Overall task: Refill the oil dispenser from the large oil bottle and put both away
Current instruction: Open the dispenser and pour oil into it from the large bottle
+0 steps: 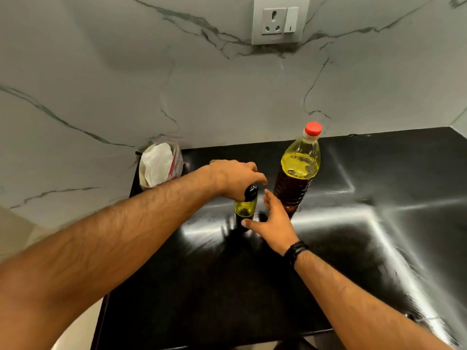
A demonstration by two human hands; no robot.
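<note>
A small oil dispenser (245, 208) with a black top and yellow-green glass body stands on the black countertop (227, 286). My left hand (235, 178) grips its black top from above. My right hand (271, 221) is beside the dispenser's lower body, fingers spread and straight, thumb near the glass; contact is unclear. Just right of it stands the large oil bottle (299, 170), upright, with a red cap (312, 128) screwed on and yellow oil filling most of it.
A clear container (161, 164) with crumpled white paper or plastic sits at the counter's back left corner against the marble wall. A socket and switch plate (279, 20) is on the wall above. The counter's left and front edges are close.
</note>
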